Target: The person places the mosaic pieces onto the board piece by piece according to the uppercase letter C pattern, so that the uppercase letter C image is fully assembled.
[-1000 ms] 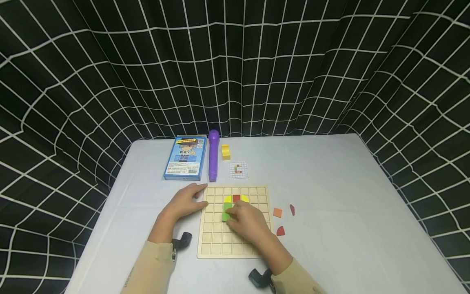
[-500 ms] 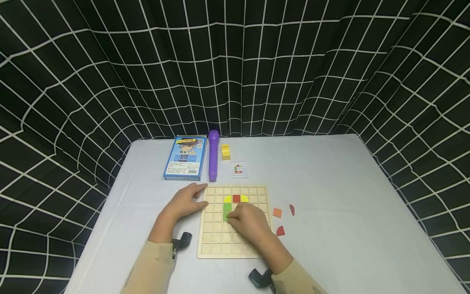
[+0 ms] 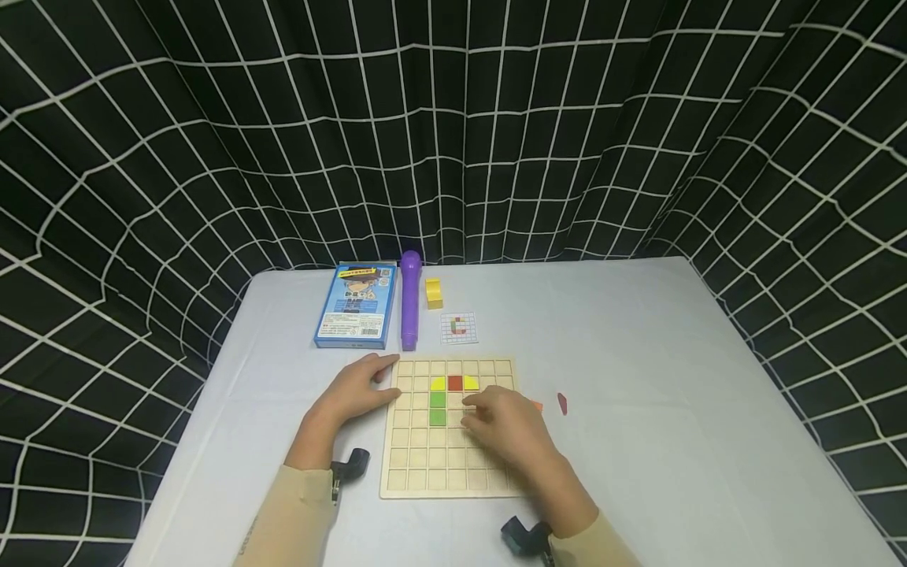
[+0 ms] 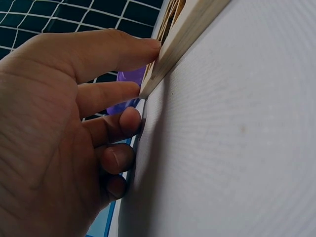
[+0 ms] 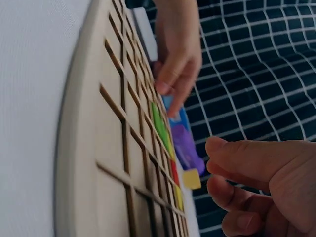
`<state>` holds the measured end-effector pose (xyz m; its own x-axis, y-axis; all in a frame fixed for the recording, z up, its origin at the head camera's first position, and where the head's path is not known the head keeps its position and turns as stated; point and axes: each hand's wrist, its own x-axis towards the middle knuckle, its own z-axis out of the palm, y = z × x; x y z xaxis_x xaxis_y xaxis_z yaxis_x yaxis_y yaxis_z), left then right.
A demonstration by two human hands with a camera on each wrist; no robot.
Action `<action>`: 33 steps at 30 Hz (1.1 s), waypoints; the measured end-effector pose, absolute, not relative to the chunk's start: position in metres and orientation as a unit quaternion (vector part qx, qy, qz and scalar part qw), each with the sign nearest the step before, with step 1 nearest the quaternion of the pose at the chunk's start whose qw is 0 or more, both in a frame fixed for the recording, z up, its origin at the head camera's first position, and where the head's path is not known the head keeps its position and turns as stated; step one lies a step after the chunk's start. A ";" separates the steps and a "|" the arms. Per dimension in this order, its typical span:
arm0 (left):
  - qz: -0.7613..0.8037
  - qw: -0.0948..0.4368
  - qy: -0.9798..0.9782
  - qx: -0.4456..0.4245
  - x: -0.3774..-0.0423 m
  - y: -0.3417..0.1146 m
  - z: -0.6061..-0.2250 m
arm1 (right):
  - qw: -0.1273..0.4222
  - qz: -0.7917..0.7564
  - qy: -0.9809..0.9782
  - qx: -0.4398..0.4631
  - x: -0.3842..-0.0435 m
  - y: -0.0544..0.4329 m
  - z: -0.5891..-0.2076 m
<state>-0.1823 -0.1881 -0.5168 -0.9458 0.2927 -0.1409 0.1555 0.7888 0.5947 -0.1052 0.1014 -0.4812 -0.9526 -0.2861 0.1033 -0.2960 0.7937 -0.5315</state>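
A wooden grid board (image 3: pixel 418 458) lies on the white table. In its cells sit two green square tiles (image 3: pixel 438 409), a red square tile (image 3: pixel 455 383), and yellow rounded tiles (image 3: pixel 438 384) on either side of the red one. My left hand (image 3: pixel 354 390) rests at the board's upper left edge; in the left wrist view its thumb and forefinger touch the wooden rim (image 4: pixel 180 42). Over the board's right half is my right hand (image 3: pixel 513 425), its fingers loosely bent and holding nothing. An orange tile (image 3: pixel 538 406) shows partly behind it.
A dark red piece (image 3: pixel 563 403) lies right of the board. Behind the board are a card with a coloured grid pattern (image 3: pixel 459 327), a yellow block (image 3: pixel 434 294), a purple microphone-shaped stick (image 3: pixel 410 303) and a blue box (image 3: pixel 357 303). A black gridded curtain (image 3: pixel 468 157) surrounds the table.
My right hand has let go of the lower green tile, which now lies in its cell, and has moved right, covering the red quarter piece beside the board. The left hand stays put.
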 end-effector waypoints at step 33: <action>0.300 0.112 0.939 0.124 -0.183 -0.189 -0.518 | -0.083 0.259 -0.962 0.012 -0.075 0.188 -0.487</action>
<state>-0.1835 -0.1886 -0.5178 -0.9444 0.2992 -0.1364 0.1647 0.7895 0.5913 -0.0753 0.1883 -0.4869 -0.9859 -0.0667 -0.1534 0.0194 0.8651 -0.5013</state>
